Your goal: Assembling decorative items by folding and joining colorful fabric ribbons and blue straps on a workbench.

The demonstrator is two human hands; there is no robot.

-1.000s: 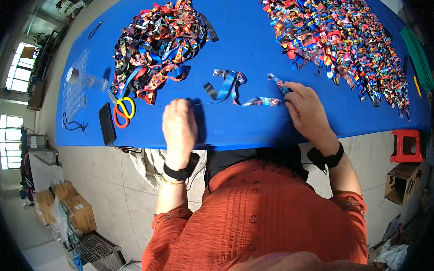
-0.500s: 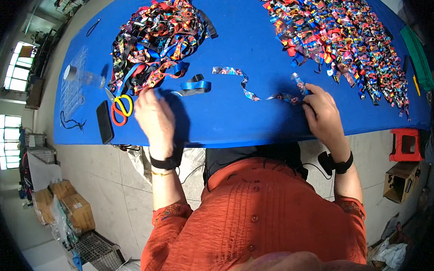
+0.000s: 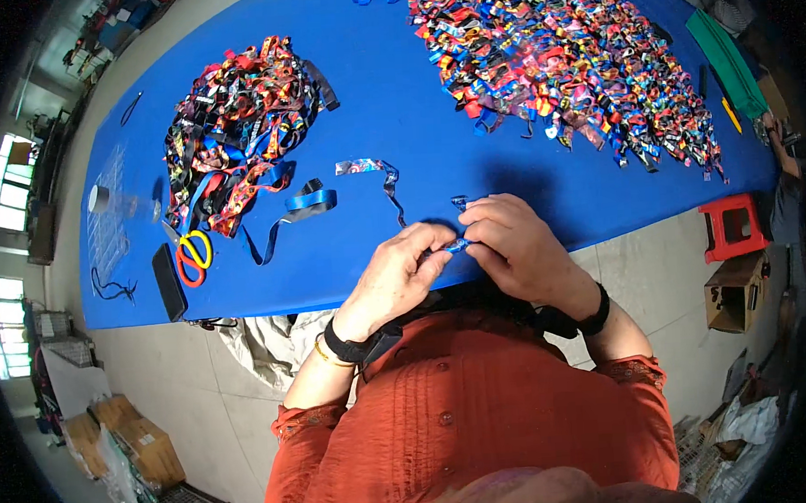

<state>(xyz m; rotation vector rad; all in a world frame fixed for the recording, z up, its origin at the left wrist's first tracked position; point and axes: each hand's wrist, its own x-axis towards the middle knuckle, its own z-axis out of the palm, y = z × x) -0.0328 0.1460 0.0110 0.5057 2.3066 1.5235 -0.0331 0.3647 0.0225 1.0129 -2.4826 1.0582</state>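
A narrow printed ribbon (image 3: 361, 166), blue with a multicoloured pattern, trails across the blue table and runs into my two hands near its front edge. My left hand (image 3: 393, 277) is closed, thumb and fingers pinching a section of it. Close beside it, my right hand (image 3: 522, 251) grips the same ribbon, and a short end sticks up past its fingertips. Fingers cover part of the ribbon between the hands. Left of the ribbon's far end lies a loose blue-and-black strap (image 3: 311, 201), partly curled.
A tangled heap of straps (image 3: 236, 124) lies at left, and a wide spread of short looped ribbon pieces (image 3: 565, 60) at right. Scissors with red and yellow handles (image 3: 190, 265), a black phone (image 3: 169, 281) and a wire rack (image 3: 109, 206) are near the left edge. A red stool (image 3: 733, 226) stands right.
My hands have come together from far apart; my left hand has left the strap heap and taken hold of the printed ribbon. My right hand has moved left with its end. The view has shifted.
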